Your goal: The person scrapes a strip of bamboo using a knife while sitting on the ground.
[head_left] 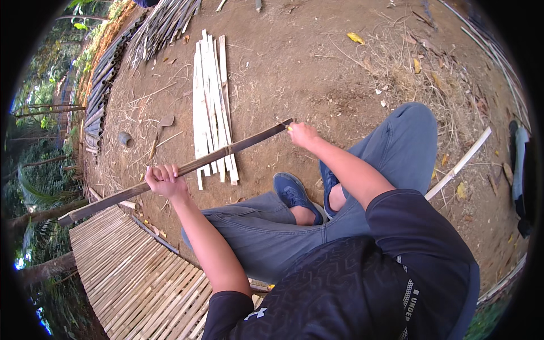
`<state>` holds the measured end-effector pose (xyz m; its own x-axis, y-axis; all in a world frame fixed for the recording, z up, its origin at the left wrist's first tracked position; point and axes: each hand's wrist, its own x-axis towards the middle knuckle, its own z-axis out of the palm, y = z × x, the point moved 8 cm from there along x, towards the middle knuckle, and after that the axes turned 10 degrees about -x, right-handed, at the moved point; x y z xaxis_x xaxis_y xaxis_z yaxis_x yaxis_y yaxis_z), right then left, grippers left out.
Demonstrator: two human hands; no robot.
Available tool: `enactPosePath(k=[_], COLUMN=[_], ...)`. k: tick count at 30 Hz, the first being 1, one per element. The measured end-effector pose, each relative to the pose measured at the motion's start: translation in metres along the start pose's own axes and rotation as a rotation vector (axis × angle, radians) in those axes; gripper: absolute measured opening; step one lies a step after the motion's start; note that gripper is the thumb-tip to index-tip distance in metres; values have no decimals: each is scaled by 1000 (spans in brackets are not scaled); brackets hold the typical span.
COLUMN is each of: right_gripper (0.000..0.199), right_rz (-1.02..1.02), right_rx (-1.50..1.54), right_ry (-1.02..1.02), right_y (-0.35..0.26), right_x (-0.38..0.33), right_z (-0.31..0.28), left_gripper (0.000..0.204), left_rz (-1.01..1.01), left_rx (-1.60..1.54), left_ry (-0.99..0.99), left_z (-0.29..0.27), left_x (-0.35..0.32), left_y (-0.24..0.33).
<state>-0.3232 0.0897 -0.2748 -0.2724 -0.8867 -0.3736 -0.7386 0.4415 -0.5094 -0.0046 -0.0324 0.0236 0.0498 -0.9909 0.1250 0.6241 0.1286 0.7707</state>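
Note:
A long split bamboo strip (258, 137), dark on its face, slants across in front of me from the lower left to the upper right. My left hand (165, 181) is closed around it left of its middle. At the strip's far right end, my right hand (304, 135) is closed on a small tool with a yellow part (289, 128); its fingers hide most of the tool, and I cannot tell its exact kind. Beyond the strip, several pale bamboo slats (211, 102) lie in a loose bundle on the dirt, partly passing behind it.
A slatted bamboo platform (130, 263) spreads at lower left. Dark bamboo poles (161, 28) are piled at the far left. A trowel-like tool (166, 121) and a short cylinder (125, 139) lie on the ground. One pale slat (462, 161) rests right of my bent knee.

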Motion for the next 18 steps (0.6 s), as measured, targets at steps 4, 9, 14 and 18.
enactPosePath(k=[4,9,14,18], right_gripper=[31,31,32,27], right_rz=[-125,67,-88,-1], right_rx=[-46,-98,-123,-22], right_ry=[-105,-59,-117,-15], right_y=[12,62,-3,71], right_x=[14,17,1,25], right_z=[10,18,11,33], left_gripper=[43,44,43,43], left_rz=[3,-4,21,-11], left_rx=[1,27,34,8], left_ry=[5,-25,31,-37], left_z=[-3,14,-15,5], left_x=[-3,1,-5,4], left_y=[1,-6,7,-5])
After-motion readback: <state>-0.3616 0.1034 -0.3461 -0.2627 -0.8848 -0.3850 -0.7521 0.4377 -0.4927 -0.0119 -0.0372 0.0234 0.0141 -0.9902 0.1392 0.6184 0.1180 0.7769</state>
